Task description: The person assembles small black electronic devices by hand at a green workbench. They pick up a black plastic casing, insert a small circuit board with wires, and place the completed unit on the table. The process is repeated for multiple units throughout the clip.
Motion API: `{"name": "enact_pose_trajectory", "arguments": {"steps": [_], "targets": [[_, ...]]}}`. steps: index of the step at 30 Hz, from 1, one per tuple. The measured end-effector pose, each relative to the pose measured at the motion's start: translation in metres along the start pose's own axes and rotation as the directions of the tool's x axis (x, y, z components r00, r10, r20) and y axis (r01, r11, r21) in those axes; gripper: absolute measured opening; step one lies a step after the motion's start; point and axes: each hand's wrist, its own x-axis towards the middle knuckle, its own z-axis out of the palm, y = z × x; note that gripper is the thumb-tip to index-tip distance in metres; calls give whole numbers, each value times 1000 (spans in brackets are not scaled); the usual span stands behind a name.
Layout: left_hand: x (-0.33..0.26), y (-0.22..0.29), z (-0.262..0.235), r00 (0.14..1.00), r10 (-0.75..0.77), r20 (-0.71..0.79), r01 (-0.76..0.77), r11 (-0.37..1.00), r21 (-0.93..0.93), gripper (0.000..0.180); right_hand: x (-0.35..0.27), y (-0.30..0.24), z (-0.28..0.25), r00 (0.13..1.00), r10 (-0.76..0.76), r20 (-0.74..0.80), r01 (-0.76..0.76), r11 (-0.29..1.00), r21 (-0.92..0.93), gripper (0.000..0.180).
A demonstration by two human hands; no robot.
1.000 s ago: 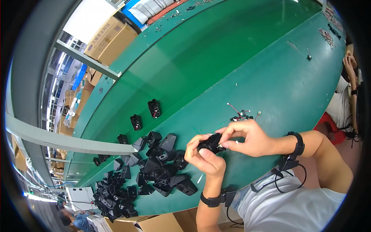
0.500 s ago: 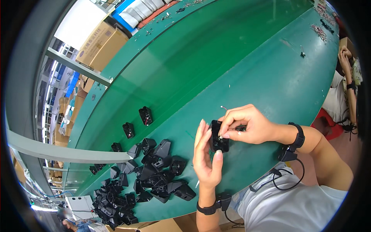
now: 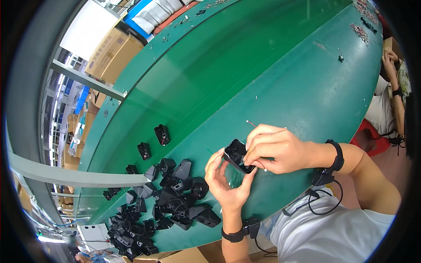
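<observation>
My left hand (image 3: 230, 189) is closed around a black plastic housing (image 3: 235, 152), fingers on its left side and thumb at its lower edge. The housing is tilted, its open hollow facing up. At its right side my right hand (image 3: 278, 150) pinches a thin wired part with the fingertips inside the rim. A red wire (image 3: 251, 123) with a small light end sticks out above those fingers, and a white connector (image 3: 265, 169) shows below them. The fingers hide the rest of the wired part.
Left of my hands lies a heap of black housings (image 3: 175, 197) on the green table. Several fitted housings (image 3: 162, 135) stand on the green belt. A grey metal bar (image 3: 87, 177) crosses at left. Another person's hands (image 3: 390, 65) are at the far right.
The housing has tilted and shifted slightly left, its hollow now more visible. My left hand has come round its lower left side. My right hand has turned with its fingertips lower along the rim.
</observation>
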Motion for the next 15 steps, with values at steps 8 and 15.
{"name": "enact_pose_trajectory", "arguments": {"steps": [8,15], "targets": [[-2,0,0,1000,11,-2,-11,1000,10,85,-8,4,13,991,112,-73,-106,991,86,16],[2,-1,-3,997,51,-53,-47,995,87,83,-7,7,10,991,124,55,-125,992,27,19]]}}
